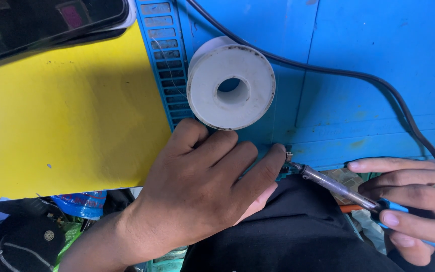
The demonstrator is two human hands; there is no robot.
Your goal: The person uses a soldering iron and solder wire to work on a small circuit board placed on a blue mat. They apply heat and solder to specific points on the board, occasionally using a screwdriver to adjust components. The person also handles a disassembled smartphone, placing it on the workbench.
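Observation:
My left hand (205,184) lies palm down at the near edge of a blue work mat (368,75), its fingertips pinching a very small part (288,157) against the mat's edge. My right hand (411,201), with a ring on one finger, holds a soldering iron (336,187) by its blue handle; the metal shaft points left and its tip touches the small part beside my left fingertips. A white spool (231,85), with a fine wire trailing from it, rests on the mat just beyond my left hand.
A yellow sheet (66,116) covers the surface on the left. A black cable (378,85) curves across the mat toward my right hand. A dark glossy device (46,20) sits top left. Black cloth (298,231) lies below the mat edge, with bags and clutter bottom left.

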